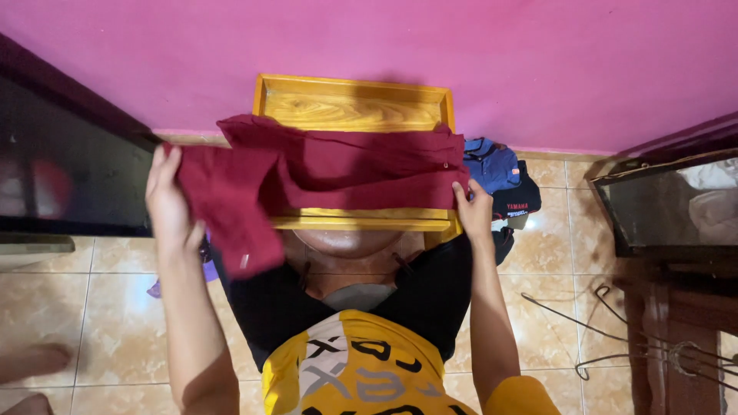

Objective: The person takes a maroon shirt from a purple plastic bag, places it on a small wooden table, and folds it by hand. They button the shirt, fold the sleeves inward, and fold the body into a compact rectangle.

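A dark red garment (323, 165) lies spread across a small yellow wooden table (354, 104) that stands against a pink wall. My left hand (167, 201) grips the garment's left end, which hangs off the table's side. My right hand (473, 211) pinches the garment's right edge at the table's front corner. I wear a yellow printed shirt and black shorts, with my knees under the table's front.
A pile of blue and black clothes (503, 180) lies on the tiled floor right of the table. A dark cabinet (69, 169) stands at left, a glass-topped wooden stand (669, 207) at right. Wire hangers (600, 323) lie on the tiles. Another person's foot (31, 361) shows at lower left.
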